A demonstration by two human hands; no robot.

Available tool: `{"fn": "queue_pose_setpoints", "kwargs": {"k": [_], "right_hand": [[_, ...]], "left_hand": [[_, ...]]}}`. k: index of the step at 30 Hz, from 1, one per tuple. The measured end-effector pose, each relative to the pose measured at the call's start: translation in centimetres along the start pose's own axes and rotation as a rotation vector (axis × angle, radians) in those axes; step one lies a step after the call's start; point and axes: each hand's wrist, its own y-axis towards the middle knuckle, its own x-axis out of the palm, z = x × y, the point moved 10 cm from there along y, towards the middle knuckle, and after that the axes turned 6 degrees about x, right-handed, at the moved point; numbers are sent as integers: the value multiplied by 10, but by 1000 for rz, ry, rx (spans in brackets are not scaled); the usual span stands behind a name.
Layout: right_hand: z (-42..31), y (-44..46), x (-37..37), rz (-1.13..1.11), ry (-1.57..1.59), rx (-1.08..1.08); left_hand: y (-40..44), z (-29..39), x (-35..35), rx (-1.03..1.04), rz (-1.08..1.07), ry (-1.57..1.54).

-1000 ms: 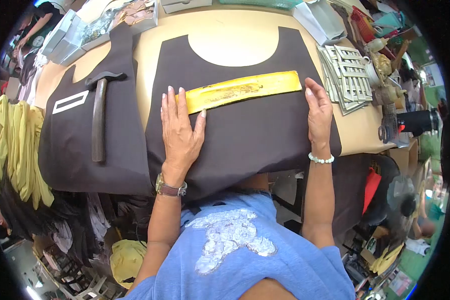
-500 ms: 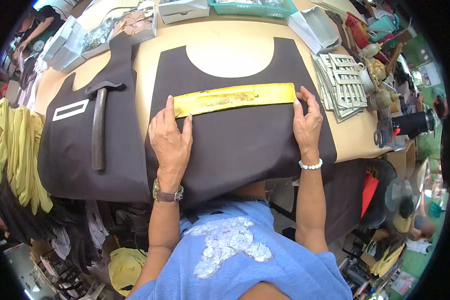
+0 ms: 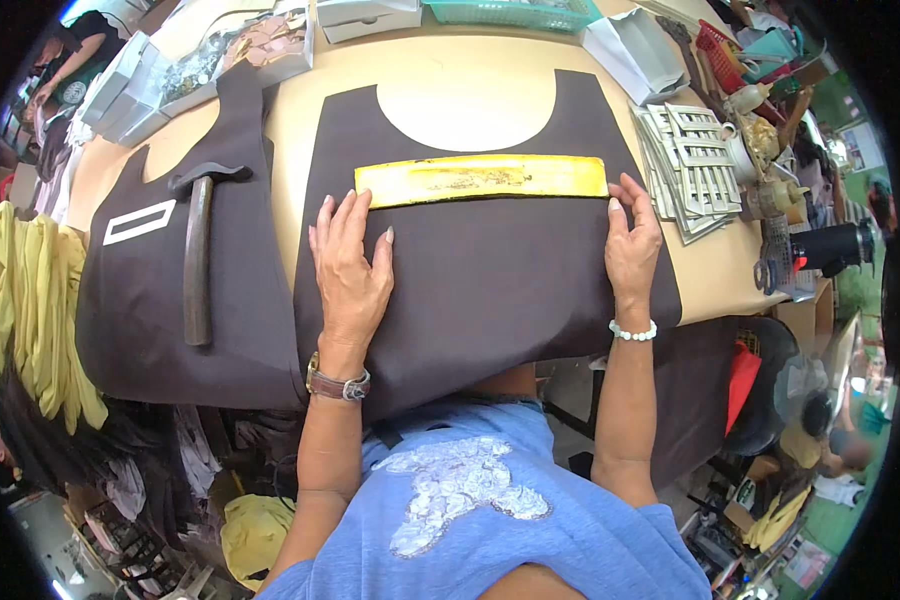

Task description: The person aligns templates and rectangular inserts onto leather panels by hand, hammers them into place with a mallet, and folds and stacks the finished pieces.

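Note:
A long yellow strip point(image 3: 480, 178) with dark worn marks lies across the upper part of a dark apron-shaped fabric piece point(image 3: 480, 270). My left hand point(image 3: 353, 265) rests on the fabric below the strip's left end, fingers stretched out. Its index fingertip meets that end, while the thumb is apart from it. At the other end, my right hand point(image 3: 634, 240) has bent fingers and the thumb at the lower right corner, touching the strip's edge. To the left, a hammer point(image 3: 198, 260) and a white rectangular frame point(image 3: 140, 222) lie on a second dark fabric piece point(image 3: 130, 310).
White boxes point(image 3: 130, 95) and a teal basket point(image 3: 515, 14) line the table's point(image 3: 320, 65) far side. Slatted pale frames point(image 3: 690, 165) are stacked at right, beside bottles point(image 3: 775, 195). Yellow cloths point(image 3: 20, 310) hang at left. Another person point(image 3: 85, 50) is at far left.
The yellow strip has shifted slightly up and right and lies straighter. Both hands moved rightward with it. My left thumb has come away from the strip's lower edge.

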Motion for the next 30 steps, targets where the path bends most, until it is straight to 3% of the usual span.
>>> {"fn": "queue_pose_setpoints", "kwargs": {"k": [5,17,23,30], "right_hand": [[6,1,1,-21,127,50],[6,0,1,-29,86,85],[-6,-1,2,-39,-67,-84],[-12,-4,4,-49,-140,-109]], "left_hand": [[-2,-4,2,-15,-26,-14],[-3,-7,7,-55,-43,34],[-2,-6,8,-43,-72,41],[-2,-4,9,-28,-77,43]]}}
